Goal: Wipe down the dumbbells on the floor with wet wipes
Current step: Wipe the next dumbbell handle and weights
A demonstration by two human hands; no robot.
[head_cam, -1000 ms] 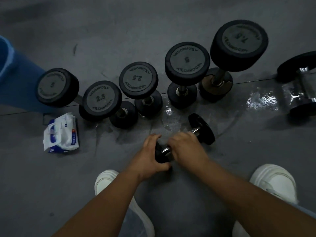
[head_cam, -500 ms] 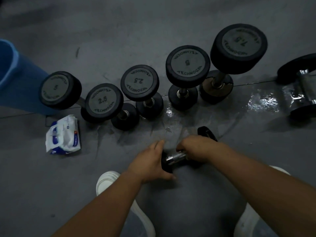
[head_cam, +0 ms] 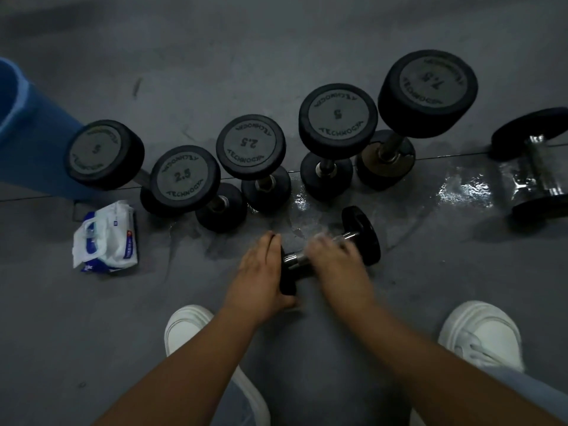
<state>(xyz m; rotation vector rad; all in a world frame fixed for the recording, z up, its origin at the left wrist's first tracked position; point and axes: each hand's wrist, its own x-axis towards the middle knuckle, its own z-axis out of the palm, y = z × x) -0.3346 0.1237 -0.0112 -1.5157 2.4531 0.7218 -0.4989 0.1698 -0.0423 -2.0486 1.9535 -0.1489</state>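
Chrome-handled dumbbell (head_cam: 361, 232): lying flat.
Left hand (head_cam: 259, 273): fingers and thumb curled round its near end.
Right hand (head_cam: 335, 259): over its handle (head_cam: 294, 259), blurred; grip unclear.
Open floor (head_cam: 445, 272): right of the dumbbell.

Black dumbbells (head_cam: 338, 118), white-and-blue wipes pack (head_cam: 104, 238), white shoes (head_cam: 482, 333), blue container (head_cam: 27, 142), grey floor (head_cam: 276, 41)

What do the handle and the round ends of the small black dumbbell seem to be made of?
Small black dumbbell's shiny silver handle: probably chromed steel, polished, given bright highlights. Its round black ends: dull sheen, rubber or coated metal; I cannot tell which.
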